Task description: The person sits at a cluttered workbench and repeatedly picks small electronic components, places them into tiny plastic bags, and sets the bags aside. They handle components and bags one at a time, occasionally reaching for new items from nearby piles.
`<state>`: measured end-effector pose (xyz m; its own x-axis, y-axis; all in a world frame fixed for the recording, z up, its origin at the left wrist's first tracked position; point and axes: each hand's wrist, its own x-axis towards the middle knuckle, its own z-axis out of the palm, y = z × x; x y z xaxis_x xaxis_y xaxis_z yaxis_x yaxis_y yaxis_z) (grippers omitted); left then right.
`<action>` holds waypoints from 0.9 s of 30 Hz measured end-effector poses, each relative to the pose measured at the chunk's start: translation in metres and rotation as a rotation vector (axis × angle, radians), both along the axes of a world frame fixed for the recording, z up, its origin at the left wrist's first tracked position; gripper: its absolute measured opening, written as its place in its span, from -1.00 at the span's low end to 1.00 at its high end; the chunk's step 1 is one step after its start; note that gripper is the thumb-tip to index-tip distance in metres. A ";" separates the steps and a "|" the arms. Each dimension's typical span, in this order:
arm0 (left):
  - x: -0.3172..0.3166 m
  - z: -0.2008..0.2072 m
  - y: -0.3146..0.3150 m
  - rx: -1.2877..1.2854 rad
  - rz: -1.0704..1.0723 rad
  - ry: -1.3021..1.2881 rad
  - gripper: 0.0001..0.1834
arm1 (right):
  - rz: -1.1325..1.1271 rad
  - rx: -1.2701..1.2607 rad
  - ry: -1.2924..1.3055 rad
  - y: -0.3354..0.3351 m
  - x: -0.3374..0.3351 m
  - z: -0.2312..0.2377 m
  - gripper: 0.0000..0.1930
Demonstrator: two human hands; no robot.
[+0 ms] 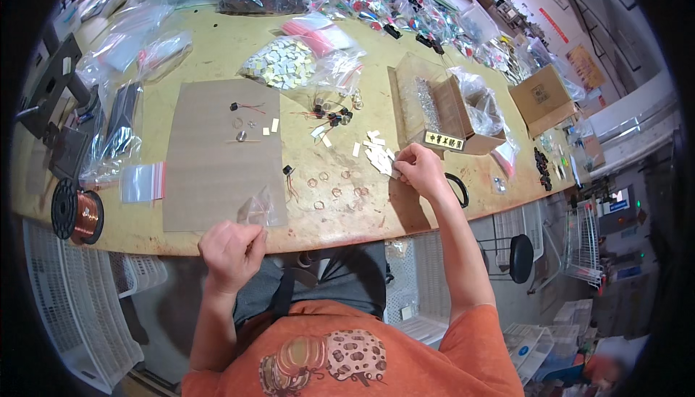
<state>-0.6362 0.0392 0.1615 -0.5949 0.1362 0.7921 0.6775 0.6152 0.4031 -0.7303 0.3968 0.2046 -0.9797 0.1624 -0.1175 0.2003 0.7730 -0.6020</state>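
My left hand [232,254] is closed at the table's front edge, its thumb and fingers pinching a small clear plastic bag [257,209]. That bag lies over the lower right corner of a brown cardboard sheet [210,158]. On the right, my right hand [423,172] has its fingertips pressed together at the edge of a pile of white strips [376,157], with a strip at the fingertips. Farther up the sheet are a black part with red wires [235,107], a small round metal piece [242,136] and two pale strips [275,125]. Several copper-coloured rings [336,193] lie between my hands.
A bag of small pale tiles [279,62] and wired black parts [334,116] lie beyond the strips. An open cardboard box [474,125] and a clear tray [416,93] stand right of them. A copper wire spool [88,216] sits at the left edge, near zip bags [142,183].
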 end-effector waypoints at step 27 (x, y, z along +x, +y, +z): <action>0.006 0.004 0.001 0.230 0.013 -0.176 -0.81 | -0.169 -0.466 0.315 0.041 0.015 -0.018 -0.88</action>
<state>-0.6304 0.0405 0.1655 -0.7264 -0.0434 0.6859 0.5777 0.5022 0.6435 -0.7151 0.4374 0.1861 -0.9442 0.3200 0.0785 0.0542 0.3858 -0.9210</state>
